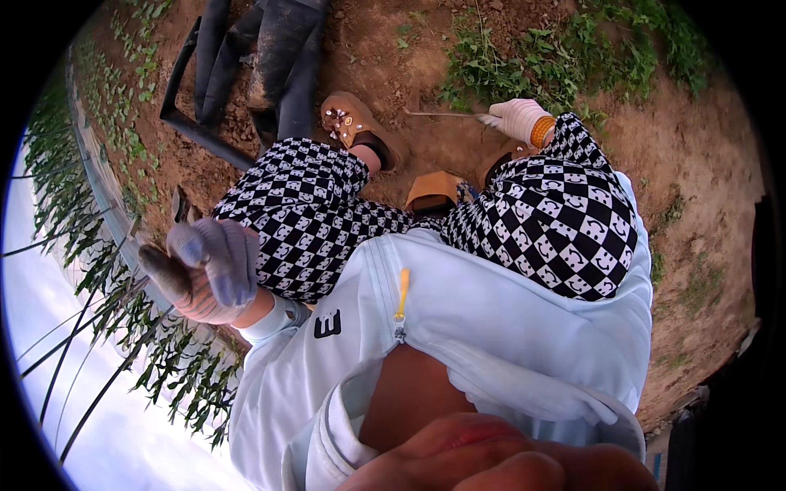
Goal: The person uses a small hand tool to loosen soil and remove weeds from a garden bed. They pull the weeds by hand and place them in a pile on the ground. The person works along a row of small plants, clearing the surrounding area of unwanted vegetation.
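Observation:
My right hand [517, 121], in a pale striped work glove with an orange band at the wrist, is beyond my right knee, low over the soil by some weeds. It is closed on one end of a thin tan rod [442, 113]; the rod points left across the bare ground, and I cannot make out its kind. My left hand [209, 270] is raised beside my left knee. Its glove is stained grey-blue and brown at the fingertips. The thumb stands apart from the bent fingers, and I see nothing held there.
Leafy weeds [540, 61] grow at the far right on brown soil [696, 245]. Long black tube-like pieces [286, 65], smeared with mud, lie far left of my brown shoe [360, 123]. A tan boxy thing [432, 190] is between my legs. Tall green plants [90, 221] line the left edge.

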A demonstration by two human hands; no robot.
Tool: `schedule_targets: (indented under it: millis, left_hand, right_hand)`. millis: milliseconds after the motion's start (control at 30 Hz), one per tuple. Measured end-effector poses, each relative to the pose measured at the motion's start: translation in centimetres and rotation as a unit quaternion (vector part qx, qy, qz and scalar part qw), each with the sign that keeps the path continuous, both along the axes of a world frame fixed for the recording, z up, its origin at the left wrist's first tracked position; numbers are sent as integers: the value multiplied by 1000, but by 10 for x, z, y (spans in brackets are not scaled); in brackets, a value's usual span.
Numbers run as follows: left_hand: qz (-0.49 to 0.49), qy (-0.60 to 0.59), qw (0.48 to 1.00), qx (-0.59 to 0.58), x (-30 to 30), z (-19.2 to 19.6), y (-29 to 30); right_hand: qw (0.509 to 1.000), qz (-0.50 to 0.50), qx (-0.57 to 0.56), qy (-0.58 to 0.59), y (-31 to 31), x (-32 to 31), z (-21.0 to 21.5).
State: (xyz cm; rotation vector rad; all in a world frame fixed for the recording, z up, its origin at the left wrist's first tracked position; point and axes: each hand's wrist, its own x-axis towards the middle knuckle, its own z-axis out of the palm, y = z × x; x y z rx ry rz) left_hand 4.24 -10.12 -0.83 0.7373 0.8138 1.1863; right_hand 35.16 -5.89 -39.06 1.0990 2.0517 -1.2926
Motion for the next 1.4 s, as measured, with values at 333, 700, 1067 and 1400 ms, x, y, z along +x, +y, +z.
schedule_targets:
  millis: [333, 700, 1067, 1400]
  left_hand:
    - [-26, 35, 998, -46, 6, -1, 11]
    - [-21, -36, 995, -87, 8, -4, 13]
    - [34, 115, 987, -108, 8, 19, -3]
    - [-48, 64, 993, -85, 5, 15, 5]
  right_hand:
    - [996, 51, 62, 49, -7, -9, -16]
    - [998, 55, 3, -2, 2, 38, -55]
    - [981, -51, -33, -184, 1, 48, -16]
    - [974, -133, 183, 21, 18, 24, 62]
